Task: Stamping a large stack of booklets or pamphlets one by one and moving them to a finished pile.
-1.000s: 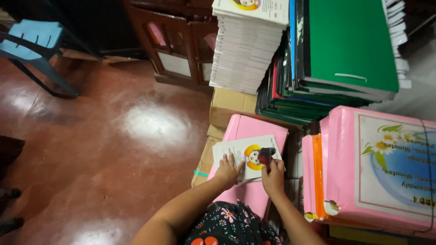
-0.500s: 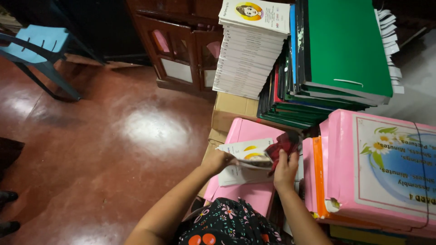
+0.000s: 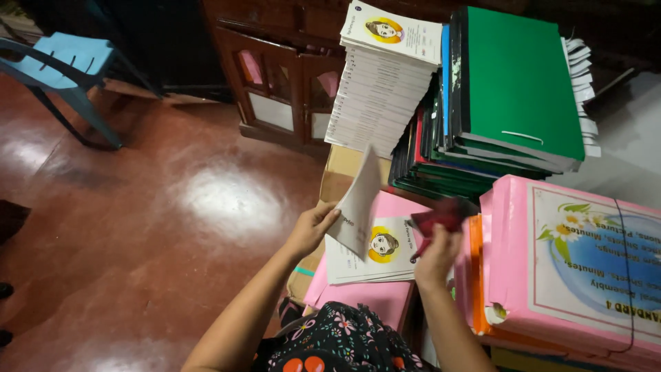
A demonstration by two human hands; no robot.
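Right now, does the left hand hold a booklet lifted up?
Yes: the left hand holds a white booklet raised on edge above the pile.

A thin white booklet (image 3: pixel 359 205) stands lifted on edge, its cover tilted up and slightly curled, pinched at its lower left side. Just beneath it lies a small stack of like booklets (image 3: pixel 375 255), white with a round yellow picture on the top cover, flat on a pink folder. A dark red, blurred object (image 3: pixel 441 219) sits just right of them.
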